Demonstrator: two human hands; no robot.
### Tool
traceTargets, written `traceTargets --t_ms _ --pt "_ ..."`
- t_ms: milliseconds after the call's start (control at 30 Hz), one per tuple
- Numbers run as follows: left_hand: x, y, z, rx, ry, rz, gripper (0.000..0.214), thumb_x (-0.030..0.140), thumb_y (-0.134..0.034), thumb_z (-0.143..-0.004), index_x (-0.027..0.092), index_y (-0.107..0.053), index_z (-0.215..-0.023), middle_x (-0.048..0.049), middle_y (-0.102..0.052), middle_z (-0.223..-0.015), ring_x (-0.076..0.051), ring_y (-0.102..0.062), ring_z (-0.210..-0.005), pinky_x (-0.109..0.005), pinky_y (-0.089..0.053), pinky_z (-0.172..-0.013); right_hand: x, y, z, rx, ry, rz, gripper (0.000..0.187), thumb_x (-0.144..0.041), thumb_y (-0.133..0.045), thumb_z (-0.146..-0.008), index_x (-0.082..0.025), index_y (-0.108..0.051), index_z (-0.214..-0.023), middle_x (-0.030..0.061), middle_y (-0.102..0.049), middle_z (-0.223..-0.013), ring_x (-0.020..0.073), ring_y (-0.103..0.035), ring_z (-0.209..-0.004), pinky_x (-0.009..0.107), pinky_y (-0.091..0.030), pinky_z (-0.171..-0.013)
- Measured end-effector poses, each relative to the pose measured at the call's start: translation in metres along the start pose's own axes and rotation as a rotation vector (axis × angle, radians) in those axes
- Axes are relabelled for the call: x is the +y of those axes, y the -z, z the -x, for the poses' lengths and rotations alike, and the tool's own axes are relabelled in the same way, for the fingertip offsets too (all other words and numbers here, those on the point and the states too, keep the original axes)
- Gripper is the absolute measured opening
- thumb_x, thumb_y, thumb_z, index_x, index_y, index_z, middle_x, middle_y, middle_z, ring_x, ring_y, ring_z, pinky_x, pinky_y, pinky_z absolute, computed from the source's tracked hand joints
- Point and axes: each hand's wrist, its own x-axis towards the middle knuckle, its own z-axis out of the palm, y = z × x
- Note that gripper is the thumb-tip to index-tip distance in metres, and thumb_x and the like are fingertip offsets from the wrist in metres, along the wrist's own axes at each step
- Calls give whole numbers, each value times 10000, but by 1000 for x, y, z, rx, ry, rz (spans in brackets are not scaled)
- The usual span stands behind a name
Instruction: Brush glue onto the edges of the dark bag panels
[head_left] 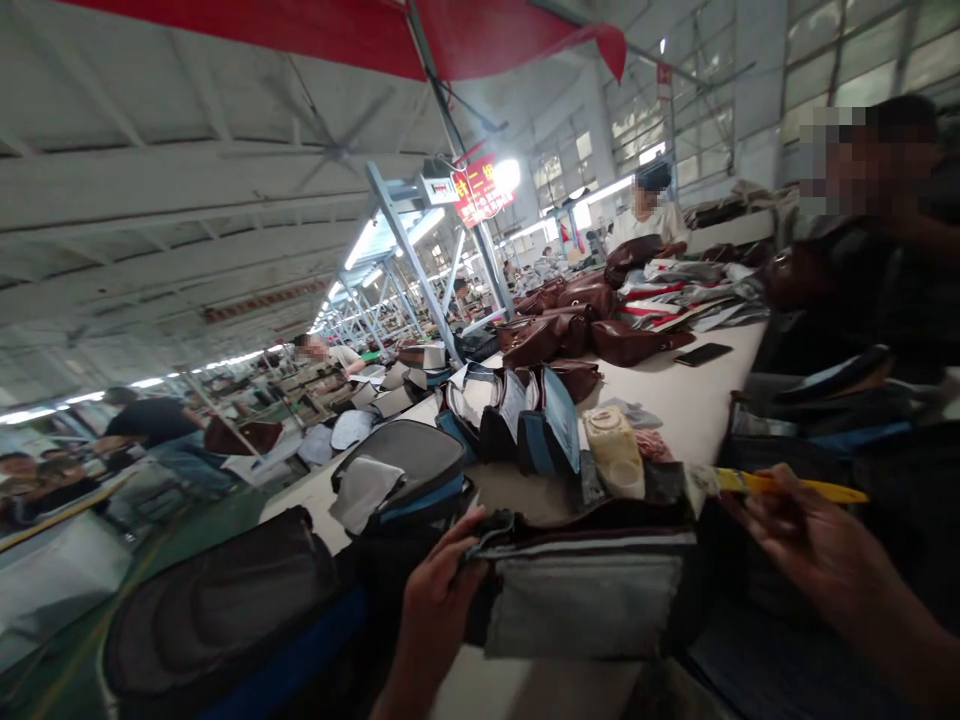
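My left hand (442, 585) grips the left edge of a partly sewn bag panel (585, 600), dark with a grey rectangular face and pale strips along its top. In my right hand (817, 545) is a yellow-handled brush (795, 486), its pale head pointing left at the panel's upper right corner. Whether the brush touches the panel I cannot tell. Just behind the panel stands a cream, crusted container (615, 450). What is inside the container is hidden.
Several grey, black and blue bag pieces (551, 420) stand on the pale table (675, 395). Brown leather bags (547, 340) and a phone (703, 354) lie farther back. A large dark bag piece (225, 600) is at my left. Co-workers sit at the far end and right side.
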Motion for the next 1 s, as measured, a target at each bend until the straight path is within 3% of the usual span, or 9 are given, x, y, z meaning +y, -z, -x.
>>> traceTargets --t_ms 100,233,300,400,533,633,700,833,1000 --pt "-4 -11 -54 -122 -41 -75 155 272 -607 -856 253 -723 -957 -37 -599 -1378 -238 -537 -1283 -411 -436 -1113 11 0 -12 -24 -160 -69 226 -240 -644 -857 -199 -537 -662 -85 -379 -484 64 -351 -396 486 -665 -741" --pt "-28 -38 -98 88 60 -161 412 309 -626 -829 182 -626 -1222 -154 -461 -1475 -362 -358 -1398 -601 -216 -1190 33 -17 -7 -117 -287 -181 202 -249 -650 -880 -192 -550 -715 -100 -405 -492 60 -381 -424 586 -606 -866" --pt "-41 -59 -95 157 140 -143 584 386 -598 -848 110 -498 -1353 -226 -461 -1436 -373 -385 -1380 -609 -256 -1168 45 -27 2 -144 -326 -231 192 -257 -648 -886 -190 -560 -729 -96 -439 -497 63 -406 -438 601 -579 -909" --pt "-48 -90 -60 130 212 -58 582 483 -502 -895 101 -508 -1334 -212 -517 -1398 -319 -450 -1352 -538 -331 -1159 60 -39 18 -186 -395 -310 234 -271 -636 -897 -192 -543 -697 -93 -457 -482 67 -412 -438 623 -539 -956" --pt "-31 -127 18 158 208 181 611 534 -212 -966 198 -350 -1458 -144 -365 -1550 -263 -357 -1430 -493 -370 -1149 75 -47 39 -178 -469 -420 239 -286 -622 -910 -195 -537 -706 -100 -468 -489 61 -426 -446 648 -500 -986" --pt "-15 -155 61 227 68 140 828 712 -406 -842 203 -290 -1485 -166 -296 -1574 -341 -318 -1437 -556 -342 -1149 85 -48 56 -168 -465 -393 249 -327 -657 -889 -202 -531 -715 -106 -466 -501 61 -419 -439 607 -523 -974" --pt "-13 -169 72 312 96 -56 849 651 -568 -796 166 -341 -1456 -200 -363 -1516 -364 -344 -1408 -591 -324 -1141 90 -47 66 -176 -438 -319 244 -375 -675 -874 -207 -545 -755 -104 -481 -527 60 -413 -435 570 -553 -932" --pt "-24 -163 65 271 269 -32 464 520 -574 -851 174 -646 -1151 -137 -569 -1190 -281 -578 -1128 -454 -501 -977 85 -40 60 -225 -217 93 316 -505 -639 -865 -209 -560 -788 -88 -476 -547 68 -391 -433 451 -593 -747" --pt "-18 -113 53 208 227 78 328 520 -622 -815 227 -718 -926 -30 -586 -932 -188 -603 -848 -306 -513 -826 53 -36 -17 -255 285 646 334 -539 -694 -782 -220 -650 -873 -27 -595 -676 123 -476 -547 276 -448 -543"
